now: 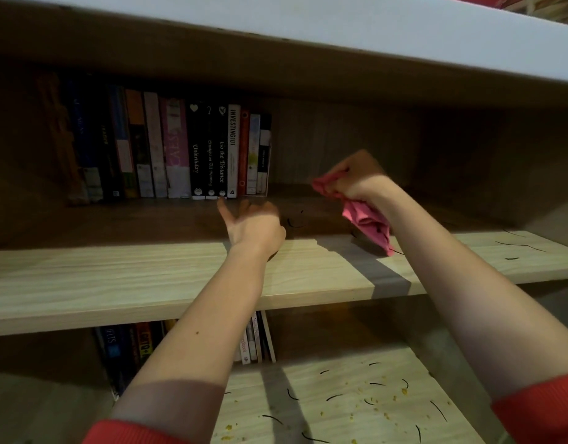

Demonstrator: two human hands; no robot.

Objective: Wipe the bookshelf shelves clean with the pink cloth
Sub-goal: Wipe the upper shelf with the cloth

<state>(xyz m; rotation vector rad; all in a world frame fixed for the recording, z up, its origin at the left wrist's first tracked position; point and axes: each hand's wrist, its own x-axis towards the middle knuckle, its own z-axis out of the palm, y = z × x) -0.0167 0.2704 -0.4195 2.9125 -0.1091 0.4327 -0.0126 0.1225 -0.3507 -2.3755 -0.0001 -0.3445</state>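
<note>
**Pink cloth bunched in right hand above middle shelf**

Head view: the right hand (356, 177) is fisted round the pink cloth (369, 222), raised over the middle shelf (116, 277). The cloth's tail hangs down to the shelf's front; can't tell if it touches. The left hand (253, 225) is loose, thumb out, holding nothing, low over the shelf, just in front of the row of books (180, 149) standing at the shelf's back. Dark strands (513, 258) lie at the shelf's right end. Crumbs (385, 415) lie on the lower shelf (349, 357) beneath it.
</note>
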